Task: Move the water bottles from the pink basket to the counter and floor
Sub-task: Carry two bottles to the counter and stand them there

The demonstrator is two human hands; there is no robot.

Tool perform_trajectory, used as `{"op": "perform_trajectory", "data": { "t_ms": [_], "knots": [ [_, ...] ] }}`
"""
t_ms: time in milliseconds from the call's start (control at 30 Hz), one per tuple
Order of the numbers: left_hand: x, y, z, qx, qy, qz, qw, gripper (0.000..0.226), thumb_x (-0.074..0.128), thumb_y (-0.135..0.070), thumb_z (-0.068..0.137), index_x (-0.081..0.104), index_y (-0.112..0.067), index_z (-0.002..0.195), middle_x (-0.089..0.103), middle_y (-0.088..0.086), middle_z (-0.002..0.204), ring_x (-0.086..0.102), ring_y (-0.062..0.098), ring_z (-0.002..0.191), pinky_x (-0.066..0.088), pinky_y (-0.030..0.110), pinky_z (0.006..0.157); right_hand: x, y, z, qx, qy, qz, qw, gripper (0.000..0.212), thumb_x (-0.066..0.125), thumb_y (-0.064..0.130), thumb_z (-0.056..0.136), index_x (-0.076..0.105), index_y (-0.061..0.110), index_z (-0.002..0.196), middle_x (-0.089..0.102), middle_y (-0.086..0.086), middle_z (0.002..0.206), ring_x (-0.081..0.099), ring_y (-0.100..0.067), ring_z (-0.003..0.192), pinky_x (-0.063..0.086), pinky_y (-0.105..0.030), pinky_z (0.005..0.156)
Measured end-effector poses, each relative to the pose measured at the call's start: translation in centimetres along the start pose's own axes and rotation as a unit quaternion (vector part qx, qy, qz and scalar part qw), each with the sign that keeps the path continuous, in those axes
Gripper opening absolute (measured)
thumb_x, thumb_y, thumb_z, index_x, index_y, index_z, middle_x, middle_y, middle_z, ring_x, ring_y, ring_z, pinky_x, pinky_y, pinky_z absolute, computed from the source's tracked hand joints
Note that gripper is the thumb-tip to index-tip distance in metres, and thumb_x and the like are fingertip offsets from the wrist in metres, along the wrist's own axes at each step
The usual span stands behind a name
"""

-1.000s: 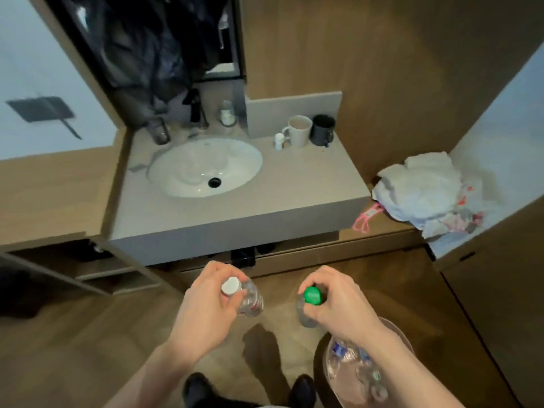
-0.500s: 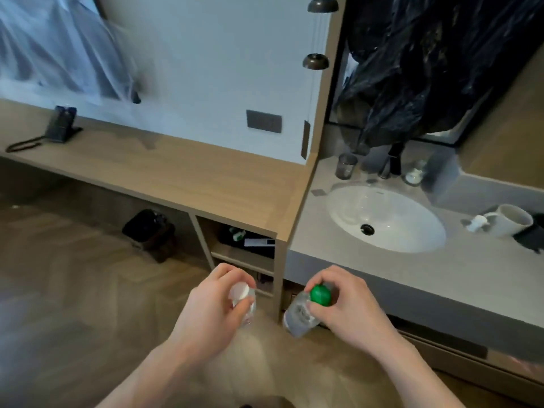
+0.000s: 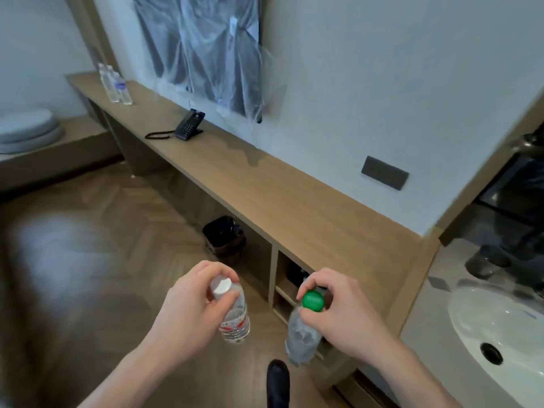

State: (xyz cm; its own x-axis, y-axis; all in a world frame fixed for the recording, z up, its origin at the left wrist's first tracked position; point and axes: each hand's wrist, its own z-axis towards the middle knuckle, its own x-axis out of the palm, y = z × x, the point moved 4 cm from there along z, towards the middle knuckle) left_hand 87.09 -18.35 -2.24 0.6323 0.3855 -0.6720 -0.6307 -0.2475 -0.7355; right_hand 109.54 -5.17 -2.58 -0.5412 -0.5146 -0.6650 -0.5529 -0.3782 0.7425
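Bottles: white-capped (image 3: 232, 315) gripped by left hand (image 3: 188, 316), green-capped (image 3: 303, 331) by right hand (image 3: 344, 319), fingers curled; near counter (image 3: 294, 201) edge.

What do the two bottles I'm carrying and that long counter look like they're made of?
White-capped bottle and green-capped bottle: clear, thin plastic, seemingly; you see through their ribbed walls. Long counter: matte wood or wood-look laminate, judging by its faint grain.

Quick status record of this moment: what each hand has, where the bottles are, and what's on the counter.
left hand: grips white-capped bottle near its neck
right hand: grips green-capped bottle at the cap
both bottles: hanging above the floor, not set down
wooden counter: telephone, bottles at far end
pink basket: not in view
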Motion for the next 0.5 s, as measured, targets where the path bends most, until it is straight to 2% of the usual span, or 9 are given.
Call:
{"op": "perform_trajectory", "data": {
  "t_ms": [167, 300, 500],
  "knots": [
    [-2.0, 1.5, 7.0, -0.028, -0.058, 0.018, 0.998, 0.018, 0.079, -0.027, 0.090, 0.066, -0.039, 0.092, 0.065, -0.022, 0.101, 0.060, -0.002, 0.081, 0.042, 0.009, 0.064, -0.4, 1.6, 9.6, -0.046, 0.033, 0.003, 0.998, 0.014, 0.080, 0.024, 0.078, 0.072, 0.033, 0.084, 0.065, 0.017, 0.097, 0.062, -0.005, 0.097, 0.058, -0.033, 0.081],
    [-4.2, 2.6, 12.2, -0.056, -0.108, -0.004, 0.993, 0.022, 0.081, -0.024, 0.087, 0.066, -0.039, 0.092, 0.065, -0.016, 0.096, 0.056, 0.012, 0.072, 0.047, 0.029, 0.065, -1.4, 3.0, 16.9, -0.081, 0.050, 0.000, 0.995, 0.016, 0.080, 0.023, 0.075, 0.071, 0.034, 0.082, 0.067, 0.017, 0.096, 0.062, -0.006, 0.095, 0.055, -0.031, 0.079],
    [-6.9, 5.4, 17.6, -0.101, -0.165, -0.004, 0.981, 0.020, 0.082, -0.017, 0.086, 0.068, -0.031, 0.092, 0.064, -0.014, 0.088, 0.054, 0.015, 0.065, 0.044, 0.020, 0.060, -0.8, 5.4, 27.7, -0.125, 0.096, -0.050, 0.986, 0.016, 0.078, 0.029, 0.077, 0.069, 0.040, 0.083, 0.065, 0.021, 0.095, 0.061, -0.004, 0.092, 0.056, -0.030, 0.070]
  ]
}}
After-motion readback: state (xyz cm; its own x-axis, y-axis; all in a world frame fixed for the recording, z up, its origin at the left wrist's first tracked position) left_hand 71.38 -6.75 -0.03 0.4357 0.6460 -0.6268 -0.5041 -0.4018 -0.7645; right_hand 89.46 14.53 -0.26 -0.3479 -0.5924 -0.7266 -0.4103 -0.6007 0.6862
